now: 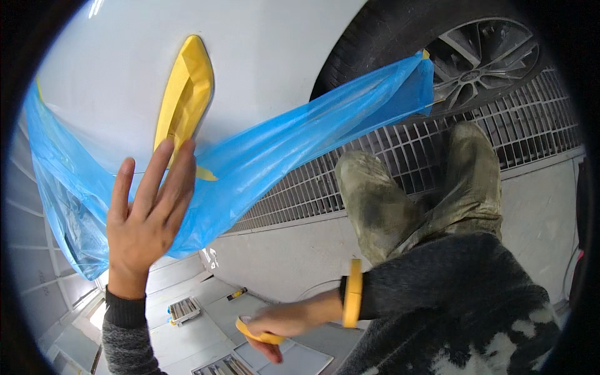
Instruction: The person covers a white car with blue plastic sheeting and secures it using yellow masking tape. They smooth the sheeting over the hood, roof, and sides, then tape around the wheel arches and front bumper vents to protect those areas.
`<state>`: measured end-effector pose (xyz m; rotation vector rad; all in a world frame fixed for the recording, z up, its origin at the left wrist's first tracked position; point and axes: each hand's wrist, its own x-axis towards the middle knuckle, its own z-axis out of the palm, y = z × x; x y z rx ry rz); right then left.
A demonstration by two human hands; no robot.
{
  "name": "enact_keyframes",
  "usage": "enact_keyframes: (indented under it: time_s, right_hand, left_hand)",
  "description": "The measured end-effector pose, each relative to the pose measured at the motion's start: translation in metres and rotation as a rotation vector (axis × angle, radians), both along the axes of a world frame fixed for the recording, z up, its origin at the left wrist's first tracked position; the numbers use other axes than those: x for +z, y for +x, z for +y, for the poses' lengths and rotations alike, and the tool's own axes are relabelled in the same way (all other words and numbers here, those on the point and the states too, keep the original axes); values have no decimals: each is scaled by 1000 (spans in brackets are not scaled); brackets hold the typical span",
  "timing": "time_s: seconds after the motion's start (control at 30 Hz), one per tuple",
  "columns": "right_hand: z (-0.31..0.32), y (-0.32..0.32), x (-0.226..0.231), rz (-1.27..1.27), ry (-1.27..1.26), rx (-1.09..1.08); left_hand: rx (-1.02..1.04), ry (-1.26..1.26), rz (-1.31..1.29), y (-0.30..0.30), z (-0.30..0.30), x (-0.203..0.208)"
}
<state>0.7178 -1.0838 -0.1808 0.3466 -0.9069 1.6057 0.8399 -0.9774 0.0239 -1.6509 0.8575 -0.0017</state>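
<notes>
A white car panel fills the upper left, carrying a long pointed recess or lamp covered in yellow masking tape. Blue plastic film is draped along the panel's lower edge, from the far left to the wheel. My left hand lies with fingers stretched out over the film, its fingertips at the lower end of the taped shape. A loose strip of yellow tape shows beside those fingers. Low in the middle, my right hand grips a roll of yellow masking tape. Another yellow tape roll rings my right wrist.
A car wheel stands at the upper right, touched by the film's end. Metal floor grating runs under the car. My knees are bent over the grating. A panel with slats and a small yellow-and-black object are farther below.
</notes>
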Motion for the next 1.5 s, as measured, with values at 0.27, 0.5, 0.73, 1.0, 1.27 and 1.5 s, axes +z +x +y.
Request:
enact_keyframes:
  time_s: [0.27, 0.5, 0.73, 1.0, 1.27, 1.5]
  right_hand:
    - [-101, 125, 1, -325, -276, -1292]
    - [-84, 173, 16, -129, -410, -1732]
    - [-72, 178, 17, -319, -389, -1962]
    - [-62, 174, 17, -401, -384, -2061]
    - [-46, 168, 16, -233, -366, -1945]
    - [-35, 161, 14, -150, -349, -1867]
  left_hand:
    - [566, -1347, -611, -24, -1, -80]
    - [432, -1671, -857, -5, -4, -133]
    - [512, -1792, -631, -31, -21, -160]
    - [662, -2005, -506, -20, -13, -153]
    - [805, -2141, -336, -40, -25, -141]
    - [706, -1975, -326, -28, -13, -145]
